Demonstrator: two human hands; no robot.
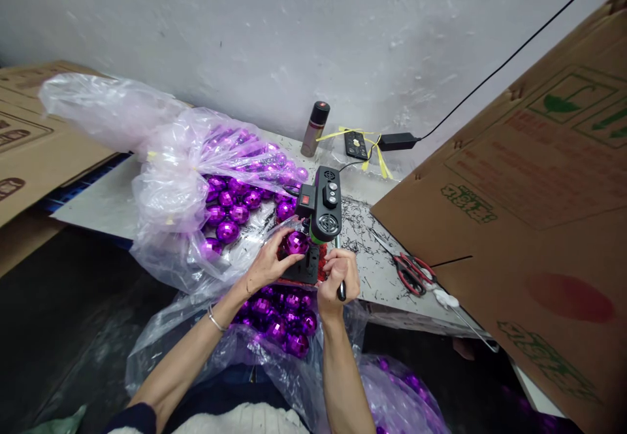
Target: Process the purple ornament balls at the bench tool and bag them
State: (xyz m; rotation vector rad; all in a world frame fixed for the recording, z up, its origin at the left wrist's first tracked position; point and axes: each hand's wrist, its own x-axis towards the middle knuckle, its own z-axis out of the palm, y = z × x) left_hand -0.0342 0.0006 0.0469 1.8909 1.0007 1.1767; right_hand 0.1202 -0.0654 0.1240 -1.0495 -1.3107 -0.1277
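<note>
A small black bench machine (pixel 327 202) with a red switch stands on the table in front of me. My left hand (pixel 274 254) curls around a shiny purple faceted ball (pixel 296 242), holding it under the machine's head. On the machine's right side, my right hand (pixel 339 280) is wrapped round a lever with a black handle (pixel 341 290). Many like purple balls (pixel 235 208) lie in a clear plastic bag on the left. More purple balls (pixel 279 323) sit in an open plastic bag below my hands.
Red-handled scissors (pixel 413 273) lie on the right, beside a large cardboard box (pixel 529 212). Black bits litter the table (pixel 365 264). At the back are a spray can (pixel 315 130), yellow ties (pixel 383 161) and a power adapter (pixel 398 141). Another carton (pixel 44 140) stands left.
</note>
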